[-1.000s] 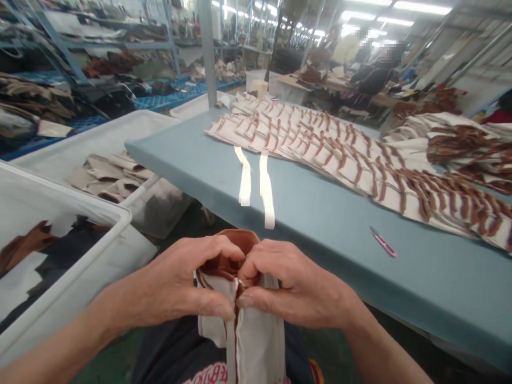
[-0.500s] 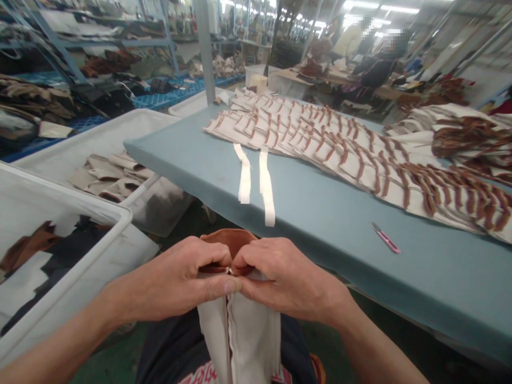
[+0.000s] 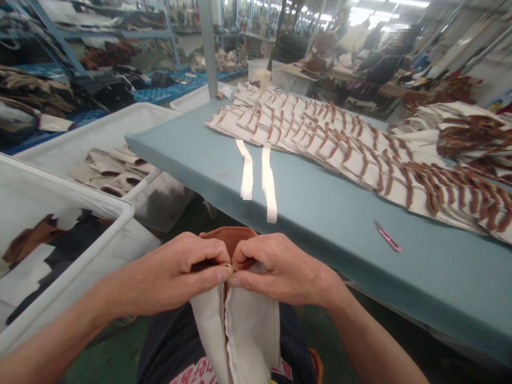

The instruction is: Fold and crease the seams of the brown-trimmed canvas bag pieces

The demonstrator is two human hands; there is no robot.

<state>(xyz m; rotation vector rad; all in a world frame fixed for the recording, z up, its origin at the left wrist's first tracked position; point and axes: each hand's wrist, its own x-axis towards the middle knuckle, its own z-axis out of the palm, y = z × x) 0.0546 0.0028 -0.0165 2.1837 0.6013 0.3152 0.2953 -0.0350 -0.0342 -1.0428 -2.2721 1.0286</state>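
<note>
A cream fabric piece with a brown inside (image 3: 252,325) hangs over my lap, a seam running down its middle. My left hand (image 3: 192,272) pinches its upper edge just left of the seam. Close beside it, my right hand (image 3: 268,269) pinches the same edge on the right, the thumbs almost meeting at the seam. Behind my fingers the brown lining (image 3: 230,237) stands up as a curved rim. What lies under my bent fingertips is hidden.
On the blue-grey table (image 3: 180,144) lie two white strips (image 3: 269,184), pink-handled thread snips (image 3: 387,237) and long rows of cream and brown pieces (image 3: 340,144). White bins (image 3: 128,213) with fabric stand at the left. A person (image 3: 378,64) sits farther back.
Both hands still grip the edge and have risen slightly. My thumbs have shifted at the seam, and the hanging fabric has swung a little to the left.
</note>
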